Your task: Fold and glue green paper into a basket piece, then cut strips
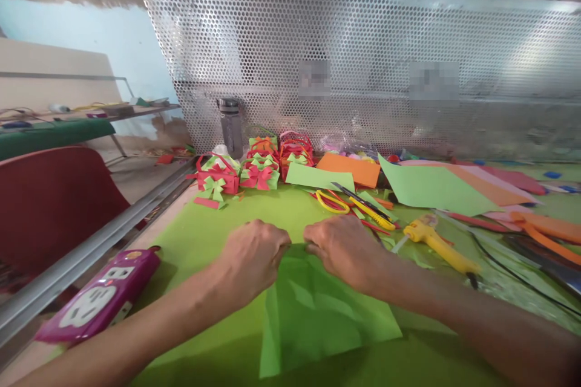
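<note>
A light green sheet of paper [318, 314] lies on the green table cover [200, 236] in front of me. My left hand [252, 257] and my right hand [340, 251] both pinch its far edge with curled fingers, knuckles nearly touching. The paper's far edge looks folded or pressed under my fingertips, which are hidden behind my knuckles.
Yellow-handled scissors [333, 201], a yellow craft knife [374, 213] and a yellow glue gun [438, 245] lie just beyond my right hand. Red-and-green paper baskets [218, 176] stand at the back, with loose coloured sheets [436, 188] to their right. A purple power strip [102, 299] sits at left; a perforated metal panel [363, 60] stands behind.
</note>
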A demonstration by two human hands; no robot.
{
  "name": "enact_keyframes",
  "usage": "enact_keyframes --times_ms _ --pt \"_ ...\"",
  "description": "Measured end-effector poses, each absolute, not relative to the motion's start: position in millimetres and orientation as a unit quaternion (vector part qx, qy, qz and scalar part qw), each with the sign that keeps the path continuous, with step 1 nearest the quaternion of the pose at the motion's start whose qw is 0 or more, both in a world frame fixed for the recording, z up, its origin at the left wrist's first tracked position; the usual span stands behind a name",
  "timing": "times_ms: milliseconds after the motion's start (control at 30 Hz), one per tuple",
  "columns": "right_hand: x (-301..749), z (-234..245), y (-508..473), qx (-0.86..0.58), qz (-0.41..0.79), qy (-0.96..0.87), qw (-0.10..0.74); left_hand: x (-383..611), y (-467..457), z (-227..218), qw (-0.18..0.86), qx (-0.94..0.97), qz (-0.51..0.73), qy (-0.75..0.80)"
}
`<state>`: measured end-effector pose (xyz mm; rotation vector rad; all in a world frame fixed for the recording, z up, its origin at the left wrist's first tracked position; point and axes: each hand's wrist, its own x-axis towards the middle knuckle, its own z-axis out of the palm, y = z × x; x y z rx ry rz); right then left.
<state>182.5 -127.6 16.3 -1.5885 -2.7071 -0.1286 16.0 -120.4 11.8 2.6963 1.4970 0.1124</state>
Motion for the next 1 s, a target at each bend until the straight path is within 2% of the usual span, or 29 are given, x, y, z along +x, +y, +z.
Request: enact_keyframes --times_ms 200,400,667,833,1000 --pt "177.1 5.4 -127.5 -0.458 -0.052 -0.886 0.057 24.1 -124.5 11.4 -0.016 0.878 0.011 0.478" --pt "192.9 7.1 -129.2 -0.449 -0.076 -0.885 0.098 13.9 -116.4 15.5 -0.038 0.868 0.063 0.492" --pt "191.4 21.4 -127.3 -0.526 -0.095 -0.844 0.042 0.5 -107.3 15.6 -0.023 0.865 0.109 0.488" --pt "183.4 19.3 -128.9 -0.557 -0.153 -0.813 0.066 3.6 -107.4 12.6 -0.025 0.860 0.111 0.498" --pt "180.4 16.8 -132.8 -0.536 -0.164 -0.825 0.074 10.5 -108.5 7.2 -0.019 0.865 0.127 0.485"
